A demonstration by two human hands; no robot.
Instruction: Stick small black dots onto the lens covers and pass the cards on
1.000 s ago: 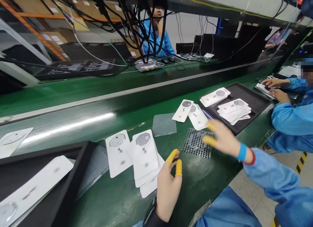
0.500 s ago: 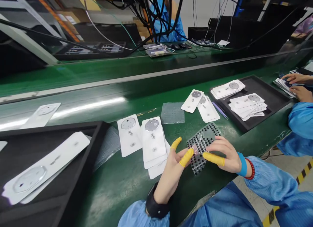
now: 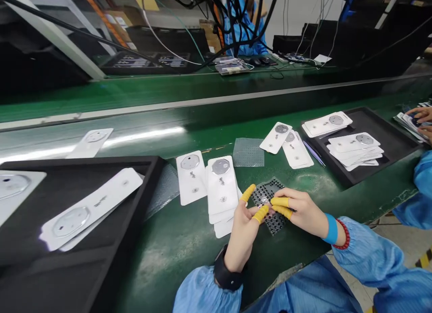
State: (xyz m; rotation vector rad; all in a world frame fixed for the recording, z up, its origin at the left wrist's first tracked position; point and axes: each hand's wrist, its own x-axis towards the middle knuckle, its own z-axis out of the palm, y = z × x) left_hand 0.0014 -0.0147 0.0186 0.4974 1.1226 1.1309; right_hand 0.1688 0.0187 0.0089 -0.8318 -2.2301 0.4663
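My left hand (image 3: 243,223) has yellow finger cots on its thumb and a finger. It grips a clear sheet of black dots (image 3: 276,223), which is tilted over the green bench. My right hand (image 3: 300,209), also in yellow finger cots, pinches thumb and finger together at the middle of this sheet. Whatever is between those fingertips is too small to make out. Left of my hands lies a stack of white phone-shaped panels (image 3: 222,187) with grey camera rings. Beside it is another white panel (image 3: 191,178).
A black tray (image 3: 141,205) with white panels stands at left. Another black tray (image 3: 401,133) with panel stacks is at right, purple tweezers (image 3: 313,153) beside it. A clear dotted sheet (image 3: 249,152) lies behind. A co-worker's hands (image 3: 421,117) are at far right.
My right finger and thumb have come together at the sheet, where they were apart before. The whole view has shifted, so the bench things appear further right.
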